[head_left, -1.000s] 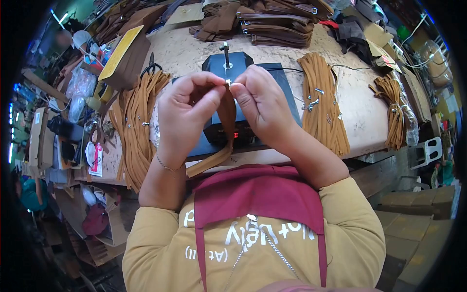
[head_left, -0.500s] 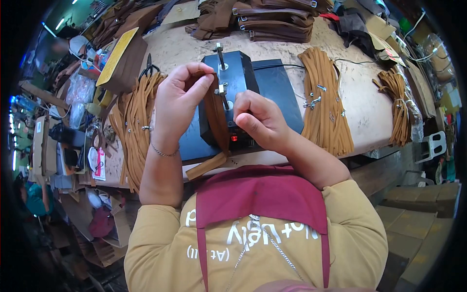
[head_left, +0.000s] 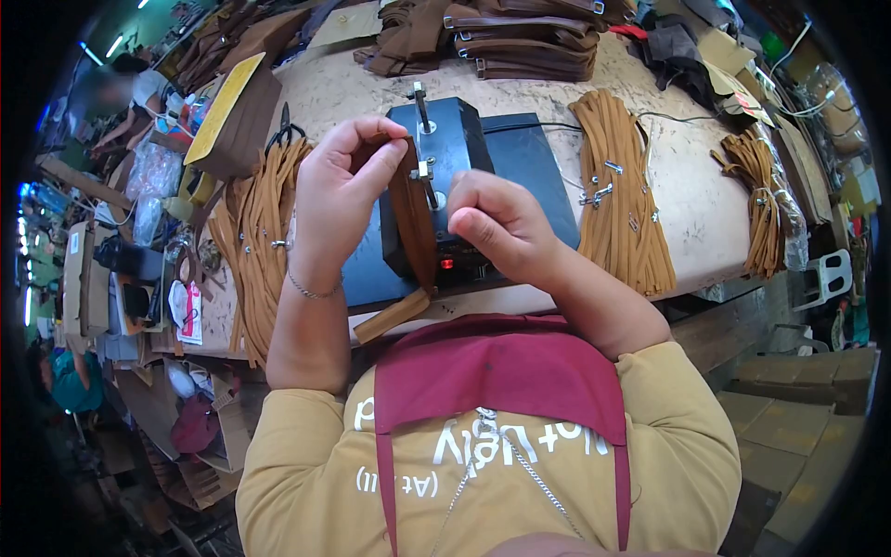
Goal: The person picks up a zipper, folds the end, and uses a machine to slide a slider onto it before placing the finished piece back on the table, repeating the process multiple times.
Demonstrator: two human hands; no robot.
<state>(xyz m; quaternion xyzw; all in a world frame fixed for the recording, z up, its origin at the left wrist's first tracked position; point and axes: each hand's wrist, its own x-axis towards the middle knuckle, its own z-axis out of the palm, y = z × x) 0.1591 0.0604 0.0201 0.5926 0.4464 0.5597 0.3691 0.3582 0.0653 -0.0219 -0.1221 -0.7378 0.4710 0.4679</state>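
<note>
Behind the hands, strap end hidden

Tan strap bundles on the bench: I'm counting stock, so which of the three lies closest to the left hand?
The bundle of tan straps at the left of the black machine, just beside the left hand. The other two lie right of the machine.

There is one view only, from a camera on the person's head, aimed forward and steeply down. It sits close: the person's own chest and apron fill the lower part, and the hands, left hand and right hand, come up near the middle. Beyond them the worktop stretches away toward the top edge. The wide lens bends the scene and darkens the corners.
</note>
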